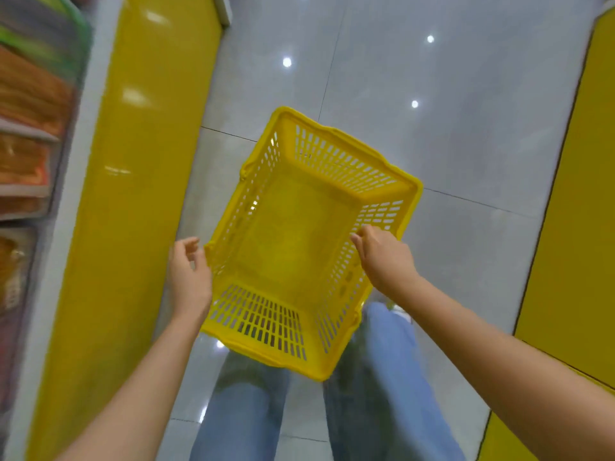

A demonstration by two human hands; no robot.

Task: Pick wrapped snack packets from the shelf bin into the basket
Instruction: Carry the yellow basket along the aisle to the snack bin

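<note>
A yellow plastic basket with slotted walls sits in the middle of the view, over the floor, with nothing inside. My right hand lies on its right rim, fingers curled over the edge. My left hand is at the basket's left rim with fingers apart, at most touching it. Blurred orange snack packets fill shelves at the far left edge.
Grey glossy floor tiles run ahead between a yellow shelf base on the left and another yellow panel on the right. My legs in blue jeans stand below the basket.
</note>
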